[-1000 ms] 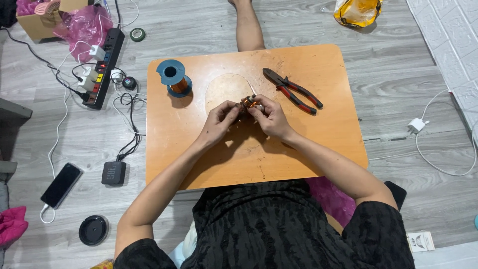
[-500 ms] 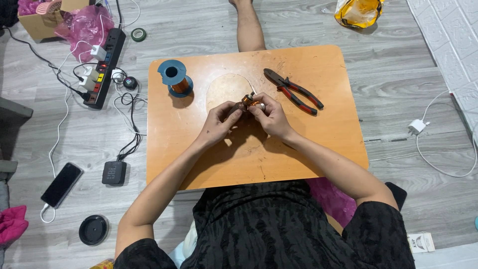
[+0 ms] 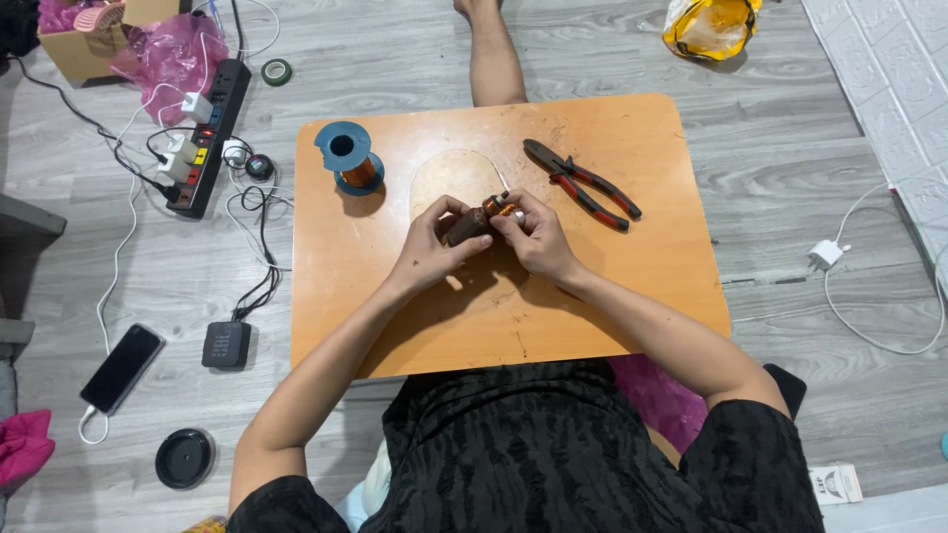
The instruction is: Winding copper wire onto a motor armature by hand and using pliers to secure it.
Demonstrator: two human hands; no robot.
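Note:
Over the middle of a small orange wooden table, both hands meet on a small dark cylindrical part wound with copper wire. My left hand grips its dark end. My right hand pinches the copper-wound end, and a thin pale wire sticks up from it. A blue spool of copper wire stands at the table's far left. Red-and-black pliers lie at the far right, untouched.
On the grey floor to the left lie a black power strip with plugs and cables, a small black speaker, a phone and a round black lid. A white charger lies right. My leg stretches beyond the table.
The hands have stayed together over the table's middle, with only small finger shifts around the wound part. Spool and pliers have not moved.

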